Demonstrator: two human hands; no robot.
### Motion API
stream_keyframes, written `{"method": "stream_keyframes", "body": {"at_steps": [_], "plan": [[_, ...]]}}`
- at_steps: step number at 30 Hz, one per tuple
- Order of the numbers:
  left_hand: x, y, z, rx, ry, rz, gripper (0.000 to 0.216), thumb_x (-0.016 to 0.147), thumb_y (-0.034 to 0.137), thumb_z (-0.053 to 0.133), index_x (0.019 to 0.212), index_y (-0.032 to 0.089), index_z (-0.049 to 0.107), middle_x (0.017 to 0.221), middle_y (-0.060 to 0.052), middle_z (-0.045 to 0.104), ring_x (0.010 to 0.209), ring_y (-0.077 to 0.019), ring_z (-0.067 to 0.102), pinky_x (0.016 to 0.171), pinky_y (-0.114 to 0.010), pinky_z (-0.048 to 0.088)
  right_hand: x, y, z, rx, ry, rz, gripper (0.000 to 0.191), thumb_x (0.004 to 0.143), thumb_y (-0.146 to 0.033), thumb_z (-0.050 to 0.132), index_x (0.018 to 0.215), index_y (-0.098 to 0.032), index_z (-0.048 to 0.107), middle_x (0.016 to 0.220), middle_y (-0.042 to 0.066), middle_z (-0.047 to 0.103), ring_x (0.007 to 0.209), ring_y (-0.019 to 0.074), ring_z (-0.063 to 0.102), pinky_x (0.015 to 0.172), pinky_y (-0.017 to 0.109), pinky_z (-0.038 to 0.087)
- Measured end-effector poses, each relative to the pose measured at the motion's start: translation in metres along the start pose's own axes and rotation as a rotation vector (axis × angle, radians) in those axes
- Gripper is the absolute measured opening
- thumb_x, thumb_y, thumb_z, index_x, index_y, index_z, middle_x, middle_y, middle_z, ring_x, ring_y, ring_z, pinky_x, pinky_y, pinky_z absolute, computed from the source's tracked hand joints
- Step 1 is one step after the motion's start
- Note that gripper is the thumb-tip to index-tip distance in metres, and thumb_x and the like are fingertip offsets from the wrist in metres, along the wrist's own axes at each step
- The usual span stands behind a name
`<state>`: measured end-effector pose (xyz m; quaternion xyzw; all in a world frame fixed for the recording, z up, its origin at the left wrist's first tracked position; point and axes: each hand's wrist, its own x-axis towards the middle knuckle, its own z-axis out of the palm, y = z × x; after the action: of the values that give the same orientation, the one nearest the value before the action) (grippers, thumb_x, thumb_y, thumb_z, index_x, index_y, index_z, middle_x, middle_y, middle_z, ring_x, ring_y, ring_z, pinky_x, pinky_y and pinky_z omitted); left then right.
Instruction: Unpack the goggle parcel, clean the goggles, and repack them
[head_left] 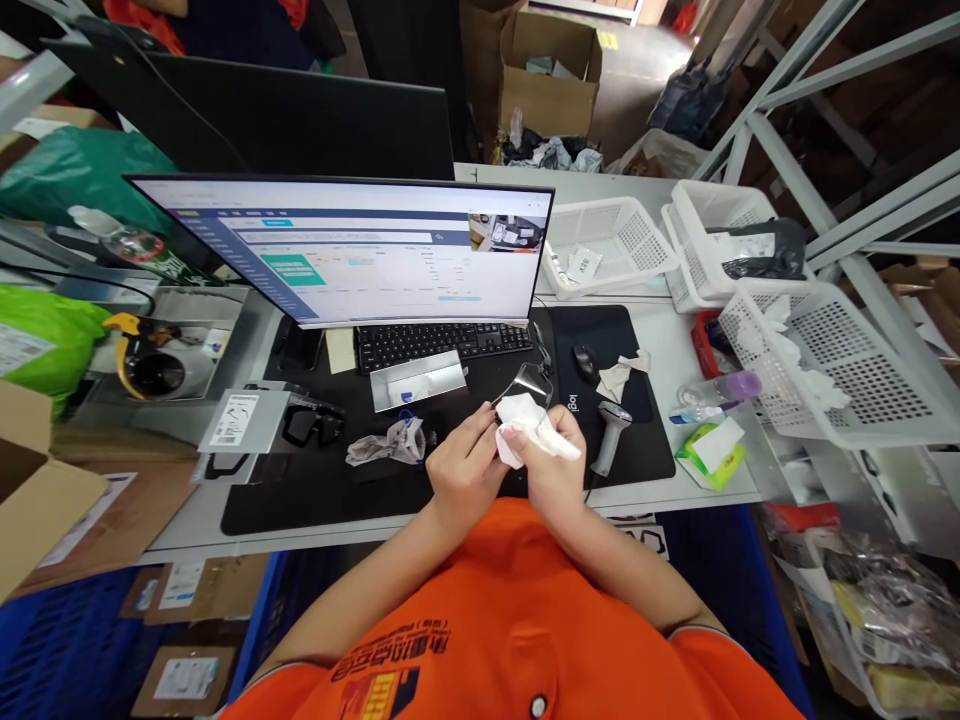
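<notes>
Close to my body, over the front of the black desk mat [315, 505], both hands are together. My left hand [466, 462] is closed on the edge of a clear, curved plastic lens [534, 378]. My right hand [556, 462] has its fingers closed on a crumpled white tissue [531, 418], which is pressed against the lens. The tissue hides the lower part of the lens. Left of my hands lie a crumpled greyish cloth bag [390, 443] and black goggles [311, 422]. An open silver-white box [418, 382] rests before the keyboard.
A monitor [360, 255] stands behind the keyboard [450, 343]. To the right are a barcode scanner [613, 435], a mouse [585, 362], a purple-capped bottle [724, 390], a green wipes pack [711, 455] and white baskets [855, 350]. A grey box [244, 420] stands at left.
</notes>
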<state>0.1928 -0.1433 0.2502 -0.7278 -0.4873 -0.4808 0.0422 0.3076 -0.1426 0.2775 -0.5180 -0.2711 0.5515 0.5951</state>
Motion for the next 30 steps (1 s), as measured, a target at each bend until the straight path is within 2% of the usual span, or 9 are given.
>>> {"method": "stream_keyframes", "body": {"at_steps": [4, 6, 10, 13, 17, 21, 23, 26, 30], "plan": [[0.002, -0.001, 0.0, 0.03, 0.014, 0.088, 0.022, 0.084, 0.01, 0.074, 0.104, 0.014, 0.069, 0.106, -0.011, 0.077, 0.108, -0.0266, 0.074, 0.091, -0.03, 0.06, 0.034, -0.026, -0.001, 0.253, -0.066, 0.244, 0.049, 0.049, -0.028, 0.094, 0.074, -0.021, 0.052, 0.077, -0.003, 0.065, 0.07, 0.013, 0.059, 0.063, 0.026, 0.052], [0.004, -0.002, 0.0, 0.054, 0.004, 0.111, 0.023, 0.082, 0.009, 0.076, 0.104, 0.015, 0.068, 0.104, -0.009, 0.078, 0.11, -0.0269, 0.073, 0.09, -0.03, 0.06, 0.045, -0.031, 0.0, 0.3, -0.049, 0.284, 0.049, 0.049, -0.032, 0.095, 0.082, -0.02, 0.06, 0.086, 0.001, 0.069, 0.077, 0.0156, 0.063, 0.071, 0.029, 0.055], [0.005, -0.005, 0.001, 0.054, 0.011, 0.075, 0.017, 0.084, 0.009, 0.073, 0.099, 0.015, 0.069, 0.104, -0.009, 0.078, 0.111, -0.0284, 0.073, 0.087, -0.03, 0.061, 0.024, -0.009, 0.006, 0.22, 0.027, 0.1, 0.044, 0.06, -0.034, 0.092, 0.075, -0.022, 0.052, 0.072, -0.005, 0.061, 0.065, 0.0105, 0.055, 0.059, 0.024, 0.049], [0.002, -0.005, 0.0, 0.012, 0.016, 0.042, 0.014, 0.087, 0.01, 0.07, 0.101, 0.013, 0.069, 0.108, -0.013, 0.076, 0.11, -0.0292, 0.073, 0.087, -0.032, 0.061, 0.002, 0.005, 0.005, 0.086, -0.004, -0.011, 0.055, 0.058, -0.025, 0.093, 0.065, -0.022, 0.038, 0.059, -0.01, 0.046, 0.054, 0.0062, 0.042, 0.049, 0.019, 0.037], [0.0, -0.005, -0.002, -0.002, -0.013, 0.023, 0.018, 0.086, 0.011, 0.073, 0.104, 0.014, 0.069, 0.111, -0.014, 0.076, 0.107, -0.0267, 0.074, 0.089, -0.031, 0.06, 0.019, -0.009, -0.001, 0.185, -0.074, 0.166, 0.057, 0.049, -0.025, 0.096, 0.067, -0.022, 0.042, 0.064, -0.007, 0.057, 0.058, 0.0095, 0.052, 0.052, 0.022, 0.046], [0.002, -0.005, -0.003, 0.007, -0.056, 0.073, 0.023, 0.083, 0.008, 0.075, 0.103, 0.015, 0.069, 0.109, -0.009, 0.077, 0.11, -0.0258, 0.073, 0.091, -0.03, 0.059, 0.052, -0.026, -0.002, 0.275, -0.072, 0.296, 0.052, 0.047, -0.035, 0.096, 0.078, -0.021, 0.056, 0.083, 0.001, 0.069, 0.075, 0.0163, 0.066, 0.071, 0.031, 0.057], [0.002, -0.007, -0.003, 0.02, -0.059, 0.074, 0.021, 0.083, 0.008, 0.075, 0.101, 0.015, 0.069, 0.108, -0.009, 0.077, 0.111, -0.0266, 0.072, 0.09, -0.03, 0.06, 0.051, -0.02, 0.0, 0.292, -0.032, 0.267, 0.051, 0.051, -0.037, 0.095, 0.081, -0.02, 0.058, 0.083, 0.0, 0.069, 0.077, 0.0159, 0.066, 0.073, 0.03, 0.057], [0.0, -0.009, -0.003, 0.019, -0.048, 0.028, 0.017, 0.085, 0.009, 0.072, 0.101, 0.014, 0.069, 0.109, -0.011, 0.076, 0.112, -0.028, 0.072, 0.09, -0.032, 0.06, 0.027, 0.001, 0.004, 0.23, 0.01, 0.106, 0.047, 0.06, -0.034, 0.093, 0.074, -0.022, 0.05, 0.071, -0.006, 0.062, 0.064, 0.0104, 0.058, 0.06, 0.024, 0.05], [-0.004, -0.01, -0.004, -0.005, -0.024, -0.01, 0.017, 0.087, 0.012, 0.071, 0.104, 0.014, 0.07, 0.113, -0.014, 0.075, 0.108, -0.0274, 0.073, 0.087, -0.032, 0.06, 0.006, 0.012, 0.003, 0.11, -0.055, 0.053, 0.061, 0.048, -0.019, 0.096, 0.064, -0.022, 0.037, 0.057, -0.01, 0.051, 0.052, 0.0066, 0.045, 0.05, 0.02, 0.039]]}}
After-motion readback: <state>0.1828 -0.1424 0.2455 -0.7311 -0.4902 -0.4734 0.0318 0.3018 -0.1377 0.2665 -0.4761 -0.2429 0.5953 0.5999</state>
